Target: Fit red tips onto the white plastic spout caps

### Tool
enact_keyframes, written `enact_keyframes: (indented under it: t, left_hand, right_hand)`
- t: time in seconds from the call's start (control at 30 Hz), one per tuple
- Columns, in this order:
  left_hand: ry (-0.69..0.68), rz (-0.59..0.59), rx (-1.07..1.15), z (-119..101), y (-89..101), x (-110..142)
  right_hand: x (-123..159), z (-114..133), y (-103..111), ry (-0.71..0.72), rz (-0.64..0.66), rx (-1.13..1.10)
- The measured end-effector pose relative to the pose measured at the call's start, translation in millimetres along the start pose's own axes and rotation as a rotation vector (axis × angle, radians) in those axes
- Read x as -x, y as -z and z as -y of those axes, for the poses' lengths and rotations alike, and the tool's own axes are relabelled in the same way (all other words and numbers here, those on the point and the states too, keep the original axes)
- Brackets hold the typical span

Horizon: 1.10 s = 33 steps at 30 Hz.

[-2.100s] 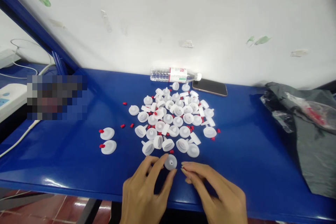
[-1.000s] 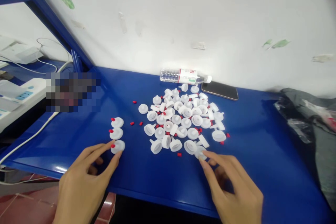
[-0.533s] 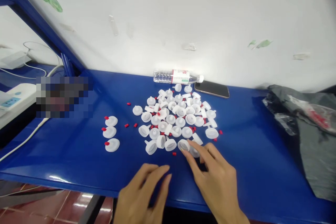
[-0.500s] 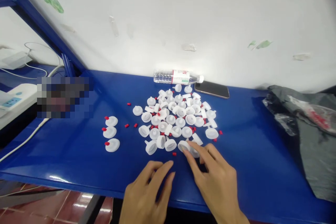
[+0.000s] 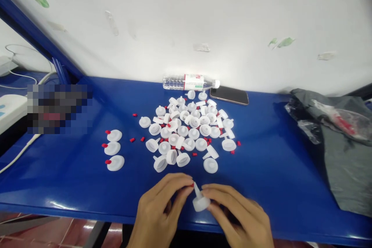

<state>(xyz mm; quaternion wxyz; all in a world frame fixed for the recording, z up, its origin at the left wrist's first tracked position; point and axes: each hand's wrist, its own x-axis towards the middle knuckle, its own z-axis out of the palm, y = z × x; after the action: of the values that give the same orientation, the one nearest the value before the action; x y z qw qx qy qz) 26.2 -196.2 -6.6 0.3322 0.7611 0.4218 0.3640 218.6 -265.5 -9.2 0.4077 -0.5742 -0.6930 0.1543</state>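
Observation:
A pile of white plastic caps point(image 5: 188, 131) with spouts and small red plugs lies in the middle of the blue table point(image 5: 276, 170). My right hand point(image 5: 241, 217) holds one white cap point(image 5: 200, 201) near the front edge, spout pointing up and left. My left hand point(image 5: 158, 213) pinches a small red plug point(image 5: 192, 184) right at the spout's tip. Three finished caps with red plugs point(image 5: 113, 149) lie in a column to the left of the pile.
A water bottle point(image 5: 190, 81) lies on its side against the white wall, a phone point(image 5: 229, 95) beside it. Grey and clear plastic bags point(image 5: 340, 139) cover the table's right end. White cables and a device point(image 5: 11, 108) sit at far left.
My right hand took a white cap from the pile's front and drew it toward the table edge. My left hand picked up a red plug and brought it to the cap's spout.

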Motion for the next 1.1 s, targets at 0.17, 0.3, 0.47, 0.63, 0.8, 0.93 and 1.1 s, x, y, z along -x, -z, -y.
enact_keyframes:
  t: [0.17, 0.3, 0.47, 0.63, 0.8, 0.93, 1.1]
  left_hand:
    - [0.208, 0.109, 0.262, -3.9, 8.8, 1.1]
    - [0.384, 0.096, 0.388, -3.6, 9.5, 2.8]
    - [0.480, 0.129, 0.513, -3.9, 9.9, 5.9]
    - [0.569, 0.218, 0.683, -6.5, 14.9, 4.6]
    - [0.655, 0.229, 0.675, -10.6, 18.1, 3.5]
    - [0.531, 0.060, 0.495, -11.6, 20.2, 13.2]
    - [0.214, -0.271, -0.160, 10.4, 50.0, 39.8]
  right_hand:
    - [-1.7, -0.2, 3.0, 0.046, 0.031, -0.056]
    - [0.6, -1.3, 5.3, 0.051, 0.023, -0.046]
    - [-2.1, -0.4, 5.6, 0.085, 0.041, -0.053]
    - [-2.6, 1.1, 5.6, 0.084, 0.084, -0.099]
    - [-4.5, 5.8, 0.4, 0.108, 0.046, -0.095]
    - [-12.4, 11.7, -3.5, 0.192, 0.059, -0.016]
    - [-21.0, 9.8, -1.9, 0.037, -0.072, 0.060]
